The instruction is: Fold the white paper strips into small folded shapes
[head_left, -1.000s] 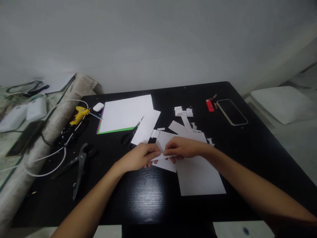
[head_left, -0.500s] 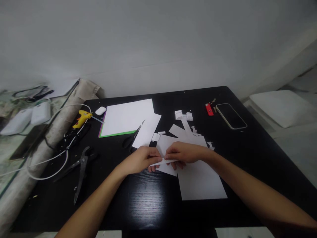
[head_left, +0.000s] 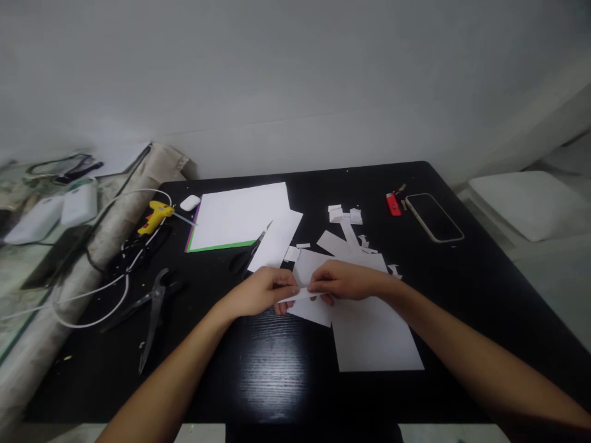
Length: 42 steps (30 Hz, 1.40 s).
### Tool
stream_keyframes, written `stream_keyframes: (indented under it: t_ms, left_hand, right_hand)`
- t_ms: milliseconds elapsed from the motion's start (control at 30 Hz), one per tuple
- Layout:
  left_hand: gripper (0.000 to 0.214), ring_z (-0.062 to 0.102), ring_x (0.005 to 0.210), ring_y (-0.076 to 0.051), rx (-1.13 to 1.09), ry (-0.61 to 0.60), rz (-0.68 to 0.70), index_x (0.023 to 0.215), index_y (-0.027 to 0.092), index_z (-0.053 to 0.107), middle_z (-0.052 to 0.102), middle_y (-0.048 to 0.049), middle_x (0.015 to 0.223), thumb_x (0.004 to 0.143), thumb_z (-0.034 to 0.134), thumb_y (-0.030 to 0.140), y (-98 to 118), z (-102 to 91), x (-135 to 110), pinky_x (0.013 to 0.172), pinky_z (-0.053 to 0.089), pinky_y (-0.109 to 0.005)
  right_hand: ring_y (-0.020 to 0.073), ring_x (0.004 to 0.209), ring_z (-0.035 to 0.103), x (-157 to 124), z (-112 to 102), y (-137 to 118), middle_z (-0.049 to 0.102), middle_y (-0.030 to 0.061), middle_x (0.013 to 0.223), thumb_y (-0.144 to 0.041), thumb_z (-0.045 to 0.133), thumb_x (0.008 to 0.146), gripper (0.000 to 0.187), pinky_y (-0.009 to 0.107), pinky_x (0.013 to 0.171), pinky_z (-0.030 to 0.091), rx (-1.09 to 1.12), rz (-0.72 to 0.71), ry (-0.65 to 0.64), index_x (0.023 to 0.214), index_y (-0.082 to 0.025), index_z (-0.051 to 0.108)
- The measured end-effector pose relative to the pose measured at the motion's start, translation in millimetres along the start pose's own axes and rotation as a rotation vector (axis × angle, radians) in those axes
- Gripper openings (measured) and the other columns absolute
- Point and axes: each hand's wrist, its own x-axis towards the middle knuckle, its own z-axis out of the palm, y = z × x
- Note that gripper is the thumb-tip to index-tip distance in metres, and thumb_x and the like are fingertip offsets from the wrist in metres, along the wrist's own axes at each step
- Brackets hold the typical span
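Note:
Between my two hands is a narrow strip of white paper (head_left: 303,293), held above the loose sheets. My left hand (head_left: 263,291) pinches its left part between thumb and fingers. The thumb and fingers of my right hand (head_left: 344,280) close on the right part, a short way from the left thumb. Under and beside the right hand lies a large white sheet (head_left: 375,341). A cut white paper piece (head_left: 277,240) rests just beyond my left hand, over scissors (head_left: 239,261) that are partly covered. Small paper scraps (head_left: 364,242) and a folded paper shape (head_left: 344,215) lie farther back.
On the left are a yellow glue gun (head_left: 157,216) with a white cable (head_left: 124,295), and open metal shears (head_left: 156,307). A paper stack (head_left: 240,215) and a white earphone case (head_left: 189,203) lie behind. A red lighter (head_left: 393,204) and a phone (head_left: 434,217) are at back right.
The strip now looks flatter and more of it shows between my fingers. Both hands keep their pinch and have shifted only slightly. The whole view has moved a little.

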Motion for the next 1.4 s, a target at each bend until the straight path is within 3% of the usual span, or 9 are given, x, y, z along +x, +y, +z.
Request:
stream_keyframes:
  t_ms: [300, 533, 700, 1067, 1400]
  left_hand:
    - [0.033, 0.067, 0.059, -0.013, -0.035, 0.067, 0.056, 0.09, 0.012, 0.067, 0.068, -0.0041, 0.073, 0.095, 0.061, 0.044, -3, 7.5, 3, 0.059, 0.057, -0.026]
    - [0.032, 0.066, 0.059, -0.013, -0.074, 0.111, 0.062, 0.087, 0.012, 0.067, 0.069, -0.0034, 0.073, 0.094, 0.063, 0.043, -2, -1.1, 1, 0.059, 0.056, -0.025]
    - [0.03, 0.067, 0.06, -0.013, -0.12, 0.121, 0.023, 0.086, 0.012, 0.067, 0.069, -0.0029, 0.072, 0.094, 0.063, 0.041, 0, -2.7, 0, 0.062, 0.057, -0.027]
    - [0.026, 0.067, 0.061, -0.013, -0.237, 0.081, 0.063, 0.087, 0.012, 0.068, 0.069, -0.0039, 0.073, 0.094, 0.065, 0.036, 3, 7.8, 0, 0.063, 0.057, -0.028]
    - [0.027, 0.067, 0.056, -0.012, -0.302, 0.196, 0.081, 0.082, 0.011, 0.068, 0.07, -0.0036, 0.068, 0.09, 0.069, 0.037, 6, 6.8, -2, 0.056, 0.057, -0.024]
  right_hand:
    - [0.0104, 0.057, 0.05, -2, 2, -7, 0.063, -0.0004, 0.064, -0.033, 0.056, 0.098, 0.031, 0.023, 0.058, 0.039, 0.02, -0.018, 0.063, 0.076, -0.014, 0.067]
    - [0.0093, 0.052, 0.052, -7, -3, -7, 0.068, 0.0023, 0.07, -0.048, 0.058, 0.096, 0.038, 0.021, 0.05, 0.04, 0.059, -0.003, 0.154, 0.08, -0.015, 0.066]
    - [0.0089, 0.051, 0.054, -8, -8, -7, 0.069, 0.0027, 0.069, -0.049, 0.06, 0.094, 0.039, 0.022, 0.05, 0.042, 0.105, -0.015, 0.228, 0.076, -0.015, 0.065]
    - [0.0084, 0.052, 0.056, -8, -2, -12, 0.069, 0.0024, 0.069, -0.041, 0.063, 0.094, 0.031, 0.021, 0.051, 0.042, 0.165, -0.067, 0.188, 0.079, -0.015, 0.068]
    - [0.0065, 0.044, 0.05, -11, -7, -17, 0.063, -0.0012, 0.059, -0.037, 0.071, 0.088, 0.03, 0.02, 0.045, 0.039, 0.308, -0.093, 0.44, 0.069, -0.015, 0.064]
